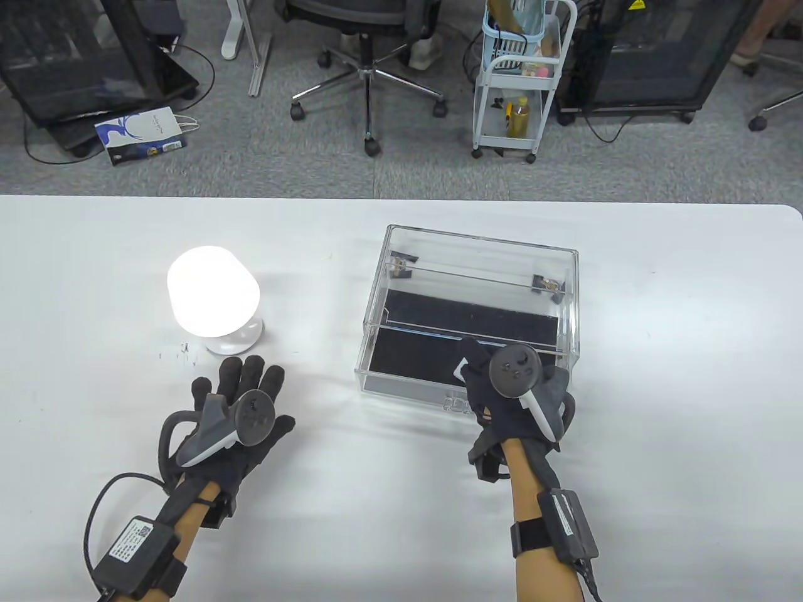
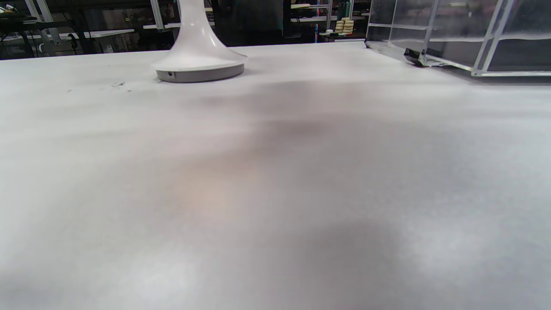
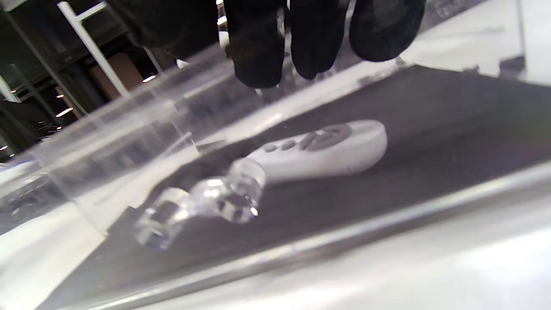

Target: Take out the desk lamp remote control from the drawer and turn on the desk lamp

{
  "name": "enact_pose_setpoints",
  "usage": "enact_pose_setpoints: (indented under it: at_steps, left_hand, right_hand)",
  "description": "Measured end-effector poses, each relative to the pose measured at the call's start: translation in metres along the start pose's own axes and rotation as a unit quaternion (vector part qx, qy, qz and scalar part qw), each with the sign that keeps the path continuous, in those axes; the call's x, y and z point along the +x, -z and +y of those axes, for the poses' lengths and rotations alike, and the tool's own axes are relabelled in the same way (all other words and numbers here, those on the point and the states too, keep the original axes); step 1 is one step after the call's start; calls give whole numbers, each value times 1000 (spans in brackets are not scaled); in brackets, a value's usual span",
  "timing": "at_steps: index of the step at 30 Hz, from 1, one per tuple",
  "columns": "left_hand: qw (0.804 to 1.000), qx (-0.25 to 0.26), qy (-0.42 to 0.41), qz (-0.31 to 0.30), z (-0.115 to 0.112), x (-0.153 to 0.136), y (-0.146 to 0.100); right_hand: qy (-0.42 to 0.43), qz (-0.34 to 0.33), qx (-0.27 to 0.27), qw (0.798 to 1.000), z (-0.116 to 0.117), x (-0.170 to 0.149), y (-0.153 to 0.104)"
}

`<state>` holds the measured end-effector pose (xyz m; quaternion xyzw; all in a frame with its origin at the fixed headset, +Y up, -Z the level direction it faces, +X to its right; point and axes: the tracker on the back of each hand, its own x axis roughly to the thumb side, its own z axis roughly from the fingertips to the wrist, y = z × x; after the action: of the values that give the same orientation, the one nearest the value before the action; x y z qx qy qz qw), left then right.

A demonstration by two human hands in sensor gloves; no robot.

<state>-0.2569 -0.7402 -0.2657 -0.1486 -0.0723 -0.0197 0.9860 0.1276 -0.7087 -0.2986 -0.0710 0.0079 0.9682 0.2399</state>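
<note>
Nearest: white table point(image 1: 401, 501), matte, w/ soft shadows and a few dark specks near the lamp base. Left hand point(image 1: 241, 414) lies flat on it, palm down, fingers spread & straight, holding nothing. Right hand point(image 1: 511, 389) sits at the front of the clear acrylic drawer box point(image 1: 568, 301), over the drawer's front edge; fingers point(image 3: 258, 47) hang down together just above the clear handle point(image 3: 202, 206) — can't tell if they touch or grip anything.

Drawer point(image 1: 376, 376) has a black liner; the white remote control point(image 3: 327, 148) lies flat on it inside, grey buttons up, just behind the front wall, near the handle. In the table view the right hand covers it. Box's upper compartment looks bare, w/ small black fittings at the rear corners.

Left of the box, well apart: desk lamp point(image 1: 213, 298), lit, shade glowing white, round white base point(image 2: 200, 71) on the table just beyond the left fingertips.

Beyond the table: grey carpet, office chair point(image 1: 370, 69), white trolley point(image 1: 521, 81) w/ bottles, paper bag point(image 1: 141, 135), dark cabinets.
</note>
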Motion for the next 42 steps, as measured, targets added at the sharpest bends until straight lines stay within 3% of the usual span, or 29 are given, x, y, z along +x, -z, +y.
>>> enact_pose_setpoints:
  at_steps: [5, 8, 16, 20, 25, 29, 32, 34, 39, 42]
  left_hand:
    - [1000, 7, 0, -4, 2, 0, -2]
    - [1000, 5, 3, -4, 2, -1, -2]
    - [1000, 12, 3, -3, 3, 0, -7]
    - [1000, 6, 1, 4, 1, 0, -7]
    - [1000, 2, 4, 5, -1, -1, -5]
    - [1000, -1, 2, 3, -2, 0, -4]
    - [1000, -3, 4, 2, -3, 0, -4]
    - [1000, -4, 6, 2, -2, -1, -4]
    - [1000, 2, -4, 6, 0, -5, -4]
    - [1000, 1, -6, 6, 1, -5, -2]
  right_hand:
    - [-34, -57, -44, 997, -13, 28, -24]
    - [-95, -53, -62, 992, -15, 39, -37]
    - [-236, 19, 4, 972, 3, 37, -40]
    - [-281, 53, 49, 957, 26, 27, -35]
    - [-286, 81, 54, 953, 47, 20, -29]
    - [-293, 111, 3, 950, 59, 21, -28]
    - [-271, 118, -54, 954, 56, 15, -24]
    - [-243, 122, -34, 962, 55, 14, -23]
    - [-289, 111, -72, 948, 53, 21, -16]
    - [-274, 143, -60, 949, 49, 17, 0]
